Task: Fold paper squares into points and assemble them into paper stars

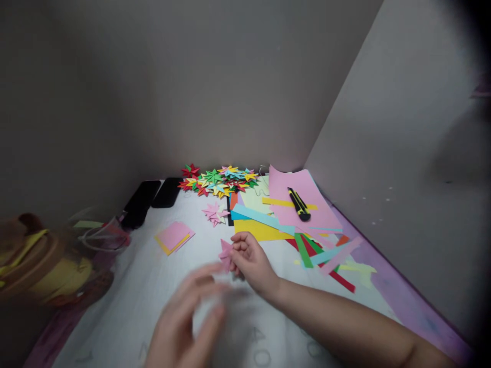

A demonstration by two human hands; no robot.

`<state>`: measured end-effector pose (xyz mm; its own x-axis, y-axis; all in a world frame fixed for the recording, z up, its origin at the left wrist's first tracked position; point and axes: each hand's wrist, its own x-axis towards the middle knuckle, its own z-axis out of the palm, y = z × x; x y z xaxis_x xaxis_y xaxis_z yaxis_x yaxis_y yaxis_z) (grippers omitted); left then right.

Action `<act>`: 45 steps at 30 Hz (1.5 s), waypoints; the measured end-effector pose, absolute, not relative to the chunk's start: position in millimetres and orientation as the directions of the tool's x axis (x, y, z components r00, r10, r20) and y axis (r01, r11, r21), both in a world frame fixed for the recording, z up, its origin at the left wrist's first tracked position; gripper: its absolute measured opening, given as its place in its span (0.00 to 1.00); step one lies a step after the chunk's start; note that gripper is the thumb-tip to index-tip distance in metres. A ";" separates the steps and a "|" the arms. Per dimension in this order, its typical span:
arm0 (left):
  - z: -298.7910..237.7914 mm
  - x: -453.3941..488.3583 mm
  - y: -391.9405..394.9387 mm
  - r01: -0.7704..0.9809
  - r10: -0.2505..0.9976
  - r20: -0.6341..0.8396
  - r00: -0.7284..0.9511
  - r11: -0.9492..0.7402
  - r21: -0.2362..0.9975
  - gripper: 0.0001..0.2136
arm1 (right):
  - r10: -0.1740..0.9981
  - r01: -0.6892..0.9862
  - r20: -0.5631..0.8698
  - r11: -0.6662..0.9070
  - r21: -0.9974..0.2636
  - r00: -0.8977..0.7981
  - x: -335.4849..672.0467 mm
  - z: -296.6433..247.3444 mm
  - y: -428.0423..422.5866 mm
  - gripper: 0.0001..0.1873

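Observation:
My right hand (249, 260) pinches a small pink folded paper piece (225, 254) with pointed tips, between thumb and fingers above the white sheet. My left hand (192, 312) is in front and to the left, smeared by motion, with thumb and fingers apart and no object visible in it. Its fingertips come close to the folded paper's lower edge; whether they touch it I cannot tell. Just beyond lies a pink folded paper star (215, 213) with a pale part. A stack of pink and yellow paper squares (175, 237) sits to the left.
Several colourful paper stars (215, 177) are heaped by the wall. A black and yellow utility knife (299, 205) rests on pink paper (286, 184) at right, near loose paper strips (326, 255). Dark phone-like slabs (166, 192) and a blurred brown-and-yellow object (42, 260) are at left.

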<state>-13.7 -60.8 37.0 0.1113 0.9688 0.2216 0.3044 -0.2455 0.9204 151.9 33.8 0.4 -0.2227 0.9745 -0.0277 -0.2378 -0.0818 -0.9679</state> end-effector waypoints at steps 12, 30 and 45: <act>19.4 -1.2 -11.5 0.165 0.989 -0.146 -0.006 0.145 0.976 0.10 | 0.903 0.026 0.168 0.194 -0.981 -0.394 153.1 2.9 20.8 0.08; 24.2 -6.5 -15.6 0.204 1.000 -0.027 -0.004 0.028 0.979 0.07 | 0.915 0.959 -0.331 0.155 -0.238 -0.230 96.0 32.2 216.2 0.11; 25.2 -5.8 -18.8 0.194 1.000 -0.004 0.007 0.002 0.981 0.07 | 0.905 0.918 -0.355 0.084 -0.389 -0.233 97.1 37.8 204.2 0.09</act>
